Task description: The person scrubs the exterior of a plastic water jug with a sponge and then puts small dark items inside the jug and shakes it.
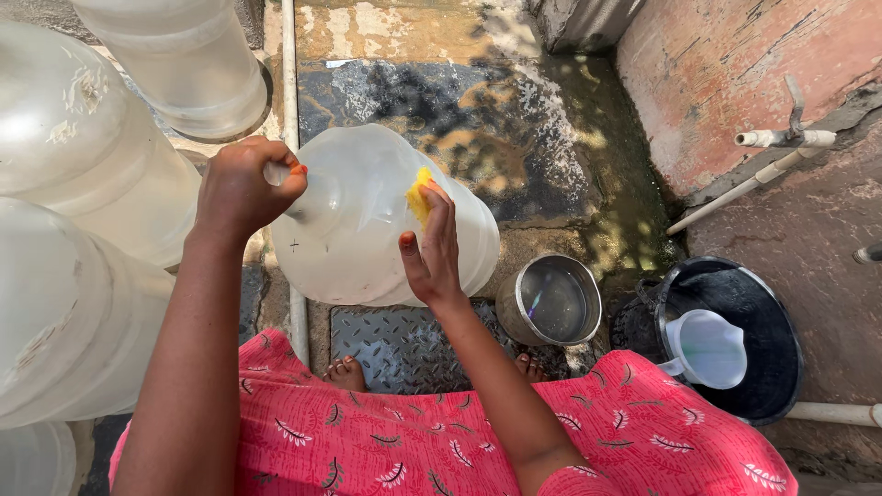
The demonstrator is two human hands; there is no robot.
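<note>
A large translucent water jug point(367, 239) lies tilted in front of me, its neck pointing left. My left hand point(243, 188) is clenched around the jug's neck. My right hand point(432, 248) presses a yellow sponge point(420, 195) flat against the jug's side, with the fingers laid over the sponge. Only the sponge's upper edge shows past the fingertips.
Several more translucent jugs point(83, 184) stand stacked at the left. A steel pot point(551, 298) of water sits right of the jug, beside a black tub point(767, 317) holding a white plastic mug point(707, 349). A white pipe with a tap point(781, 138) runs along the red wall. The ground is wet.
</note>
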